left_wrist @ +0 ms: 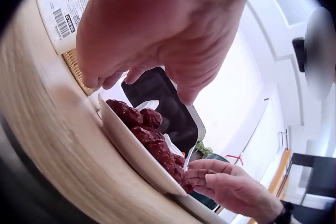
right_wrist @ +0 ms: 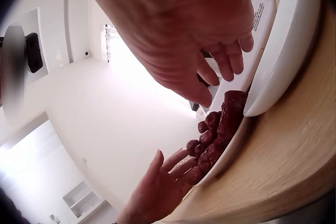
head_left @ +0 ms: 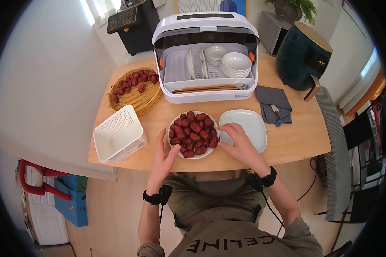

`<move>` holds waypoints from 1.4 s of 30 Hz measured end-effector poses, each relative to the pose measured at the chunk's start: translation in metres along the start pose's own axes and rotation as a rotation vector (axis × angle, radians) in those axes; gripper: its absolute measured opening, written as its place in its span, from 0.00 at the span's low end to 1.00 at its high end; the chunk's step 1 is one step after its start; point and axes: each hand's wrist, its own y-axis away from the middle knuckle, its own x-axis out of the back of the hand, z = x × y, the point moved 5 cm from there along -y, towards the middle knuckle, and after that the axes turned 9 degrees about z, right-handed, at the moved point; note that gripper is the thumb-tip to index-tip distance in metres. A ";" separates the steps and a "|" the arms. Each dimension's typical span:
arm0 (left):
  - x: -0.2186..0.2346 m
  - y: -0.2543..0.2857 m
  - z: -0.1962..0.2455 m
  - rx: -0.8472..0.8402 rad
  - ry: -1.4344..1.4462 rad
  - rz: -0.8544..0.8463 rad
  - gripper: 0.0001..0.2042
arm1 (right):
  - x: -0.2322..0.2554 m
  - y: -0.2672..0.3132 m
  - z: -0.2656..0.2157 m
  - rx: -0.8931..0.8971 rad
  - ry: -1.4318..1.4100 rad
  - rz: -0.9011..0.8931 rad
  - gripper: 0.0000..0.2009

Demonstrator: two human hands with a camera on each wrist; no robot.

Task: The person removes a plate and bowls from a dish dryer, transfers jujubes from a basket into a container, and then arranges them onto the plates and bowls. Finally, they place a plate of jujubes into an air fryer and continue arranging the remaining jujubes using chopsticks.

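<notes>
Left hand (head_left: 162, 155) and right hand (head_left: 237, 141), fingers relaxed, flank the round white plate of red dates (head_left: 194, 133) at the table's (head_left: 295, 139) near edge. Empty pale square plate (head_left: 249, 127) touches its right. Lift evenly; dates heaped, could roll.

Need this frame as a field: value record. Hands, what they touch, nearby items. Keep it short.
left hand: open, fingers straight, at the left rim of the plate of red dates
right hand: open, fingers spread, at the plate's right rim, partly over the empty plate
plate of red dates: heaped, on the wooden table, near the front edge
white basket: left of the plate, tilted
wicker tray: back left, holds more dates
dish rack: behind, lid up, bowls and chopsticks inside
grey cloth: right of the rack
</notes>
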 end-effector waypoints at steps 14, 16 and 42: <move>-0.005 0.013 -0.007 -0.199 -0.285 -0.005 0.47 | -0.021 0.009 -0.004 0.129 0.256 -0.006 0.26; -0.005 0.014 -0.006 -0.200 -0.302 0.000 0.47 | -0.023 0.009 -0.004 0.113 0.255 -0.008 0.25; -0.012 0.018 -0.008 -0.325 -0.424 0.122 0.45 | -0.063 0.005 -0.046 0.241 0.213 0.085 0.23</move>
